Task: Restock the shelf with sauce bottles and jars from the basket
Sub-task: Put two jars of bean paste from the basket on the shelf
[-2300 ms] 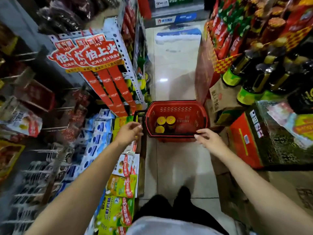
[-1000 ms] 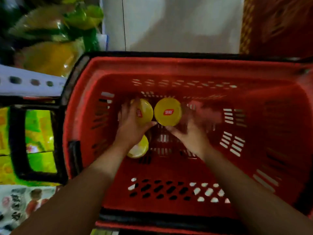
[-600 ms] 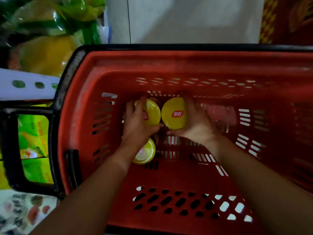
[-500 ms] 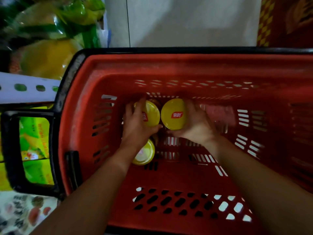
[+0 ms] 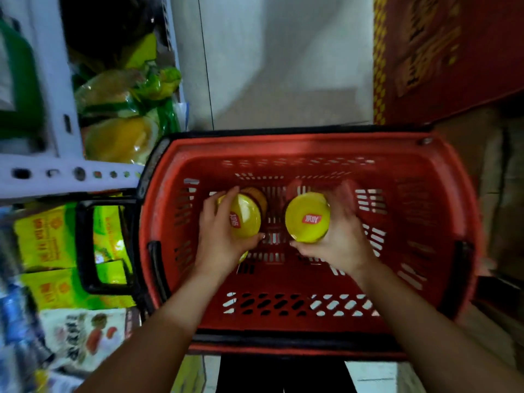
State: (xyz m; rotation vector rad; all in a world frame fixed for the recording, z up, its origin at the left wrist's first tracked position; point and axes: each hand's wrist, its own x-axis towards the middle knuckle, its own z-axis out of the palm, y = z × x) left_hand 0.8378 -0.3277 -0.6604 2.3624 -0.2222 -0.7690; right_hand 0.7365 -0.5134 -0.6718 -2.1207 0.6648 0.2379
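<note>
A red plastic basket (image 5: 442, 222) stands on the floor below me. Both my hands are inside it. My left hand (image 5: 218, 239) grips a jar with a yellow lid (image 5: 245, 217), tilted slightly to the right. My right hand (image 5: 337, 239) grips a second yellow-lidded jar (image 5: 307, 217), a red logo on its lid. The two jars are held apart from each other. A sliver of a third yellow lid (image 5: 243, 257) peeks out under my left hand, mostly hidden.
A white shelf rail (image 5: 71, 174) with green and yellow snack bags (image 5: 122, 114) is at the left. The basket's black handle (image 5: 88, 245) folds out leftward. Red cartons (image 5: 448, 52) and cardboard stand at the right. Pale floor tiles (image 5: 283, 66) lie beyond the basket.
Both hands have closed on the two jars and drawn them apart and upward. The view has pulled back from the basket, showing its whole rim.
</note>
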